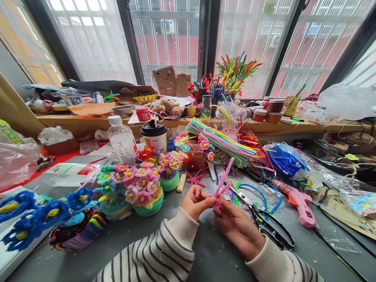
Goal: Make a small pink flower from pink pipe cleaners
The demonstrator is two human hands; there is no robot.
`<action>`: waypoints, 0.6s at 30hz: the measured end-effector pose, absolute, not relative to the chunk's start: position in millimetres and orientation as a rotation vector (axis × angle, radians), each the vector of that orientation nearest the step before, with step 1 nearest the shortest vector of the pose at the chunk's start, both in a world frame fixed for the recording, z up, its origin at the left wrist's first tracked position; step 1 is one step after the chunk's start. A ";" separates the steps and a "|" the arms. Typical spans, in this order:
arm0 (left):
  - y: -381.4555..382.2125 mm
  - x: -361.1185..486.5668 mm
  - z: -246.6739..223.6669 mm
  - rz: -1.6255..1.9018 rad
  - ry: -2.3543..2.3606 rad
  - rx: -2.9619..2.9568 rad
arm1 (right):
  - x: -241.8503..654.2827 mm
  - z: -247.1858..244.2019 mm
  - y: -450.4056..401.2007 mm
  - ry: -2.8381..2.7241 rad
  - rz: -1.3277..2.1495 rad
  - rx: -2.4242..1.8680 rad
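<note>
Two bare hands, the left (195, 203) and the right (239, 227), meet over the middle of the grey tabletop (207, 254), holding a pink fuzzy-wire piece (225, 174) between them. On the left hand, thumb and forefinger pinch its base; the right thumb and fingertips close on the lower part, though how the remaining right fingers sit I cannot tell. At least two pink ends point up and away from the grip. Grey surface shows between the striped sleeves (158, 250) and runs toward the near side, so the forearms have most room there; at the far side the raised wooden ledge (176, 124) bounds the work area. To the left, four flower pots come close to the left sleeve: one with blue flowers (53, 213), one with mixed teal and pink flowers (113, 176), one with pink flowers (143, 182) and one with pink and peach flowers (172, 162). To the right, one pair of black-handled scissors (273, 229) lies just beside the right hand, and one pink glue gun (304, 205) lies farther out, its cord trailing toward the lower right corner. Beyond the hands are one bundle of pastel fuzzy wires (221, 141), one pale stick (181, 182), one capped bottle (121, 141) and one lidded cup (154, 139).
</note>
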State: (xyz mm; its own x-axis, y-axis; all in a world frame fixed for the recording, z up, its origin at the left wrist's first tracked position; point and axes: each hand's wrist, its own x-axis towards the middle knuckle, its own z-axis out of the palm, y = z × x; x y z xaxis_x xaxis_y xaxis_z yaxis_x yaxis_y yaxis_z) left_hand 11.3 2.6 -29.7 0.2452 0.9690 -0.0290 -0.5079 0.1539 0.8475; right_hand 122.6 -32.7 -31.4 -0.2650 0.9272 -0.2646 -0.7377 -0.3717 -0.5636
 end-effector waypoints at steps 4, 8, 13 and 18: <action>2.4 11.4 -29.0 1.122 0.673 0.817 | 123.2 -29.3 -33.5 -0.403 1.840 -0.679; 1.4 11.3 -25.1 1.112 0.700 0.810 | 128.2 -21.4 -35.2 -0.493 1.743 -0.744; 2.7 10.4 -27.3 1.091 0.745 0.779 | 137.7 -14.7 -33.0 -0.591 1.599 -0.795; 1.3 11.4 -28.0 0.990 0.771 0.780 | 138.2 -14.7 -30.4 -0.652 1.581 -0.932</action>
State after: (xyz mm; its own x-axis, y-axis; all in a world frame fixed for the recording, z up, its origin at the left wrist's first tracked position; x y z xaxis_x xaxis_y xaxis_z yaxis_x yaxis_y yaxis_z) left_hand 11.4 1.3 -28.0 0.3455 0.9171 -0.1988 -0.4178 0.3400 0.8425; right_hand 138.2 -30.4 -14.7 -0.0544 0.9739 -0.2205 -0.5356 -0.2148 -0.8167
